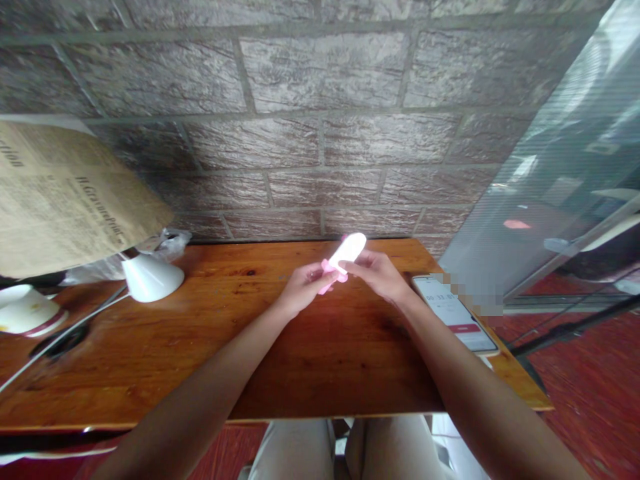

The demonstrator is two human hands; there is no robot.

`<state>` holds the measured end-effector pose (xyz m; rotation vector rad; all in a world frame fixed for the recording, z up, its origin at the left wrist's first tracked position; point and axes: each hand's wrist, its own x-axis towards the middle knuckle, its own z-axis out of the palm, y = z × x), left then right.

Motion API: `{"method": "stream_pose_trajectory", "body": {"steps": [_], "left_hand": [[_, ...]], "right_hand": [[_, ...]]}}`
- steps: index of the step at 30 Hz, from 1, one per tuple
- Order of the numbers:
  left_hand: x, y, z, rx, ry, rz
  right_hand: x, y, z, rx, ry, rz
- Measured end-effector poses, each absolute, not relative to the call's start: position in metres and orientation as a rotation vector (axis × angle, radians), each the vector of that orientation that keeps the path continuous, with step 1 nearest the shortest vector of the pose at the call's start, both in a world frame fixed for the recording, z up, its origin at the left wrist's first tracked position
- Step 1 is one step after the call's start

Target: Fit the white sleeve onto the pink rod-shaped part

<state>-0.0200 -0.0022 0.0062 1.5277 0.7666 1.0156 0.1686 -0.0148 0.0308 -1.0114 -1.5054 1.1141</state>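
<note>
- I have one small thing (351, 247), pink and white, between my left hand (304, 285) and right hand (379, 272).
- Its white part is long and round-ended, so bright that I can't make out any detail.
- Its pink part sits at the lower end, knobbed at the sides, partly hidden by my fingers.
- I hold it aslant above the table (330, 353), white end up and to the right.

Room runs from white cone (153, 280) to phone (453, 315), wall (325, 137) behind.
</note>
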Motion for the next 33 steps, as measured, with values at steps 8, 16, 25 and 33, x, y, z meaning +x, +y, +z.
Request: {"method": "stream_pose_trajectory", "body": {"steps": [8,16,25,33], "left_hand": [[-0.019,0.0,0.008,1.402,0.68,0.983],[-0.017,0.001,0.011,1.186,0.637,0.992],[-0.028,0.014,0.013,0.989,0.645,1.132],[-0.025,0.01,0.014,1.025,0.576,1.185]], "right_hand": [[0.167,-0.017,0.037,-0.953,-1.427,1.144],[0.167,-0.014,0.033,-0.966,-1.293,1.206],[0.168,-0.014,0.03,-1.116,-1.316,1.211],[0.15,-0.018,0.017,-1.117,-1.412,1.274]]}}
